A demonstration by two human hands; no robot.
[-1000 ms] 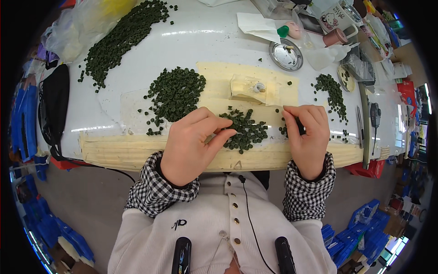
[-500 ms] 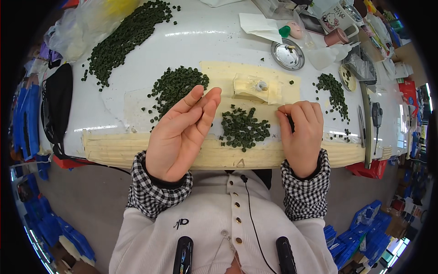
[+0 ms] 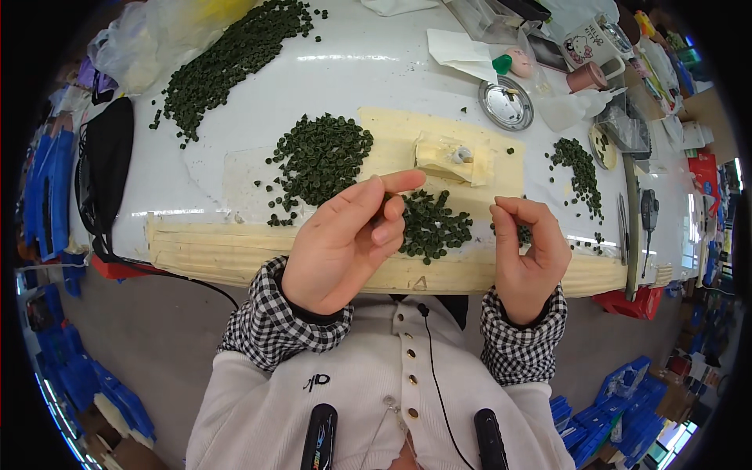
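I see the left hand (image 3: 348,243) and right hand (image 3: 534,254) apart, dark green pieces (image 3: 435,229) between. I can't tell if either grips anything.

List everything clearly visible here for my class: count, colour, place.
Table: one, white, centre
Small cup-shaped pieces: uncounted, dark green, heaped on table
Taped block: one, pale yellow, table centre
Round metal dish: one, silver, upper right
Paper: one sheet, white, beside dish
Mug: one, white, upper right
Spool-like cylinder: one, reddish-brown, beside mug
Plastic bagging: uncounted, translucent, upper left
Bins: several, blue, both sides
Sleeve cuffs: two, black-and-white checked, wrists
Left hand: one, bare, left of centre
Right hand: one, bare, right side
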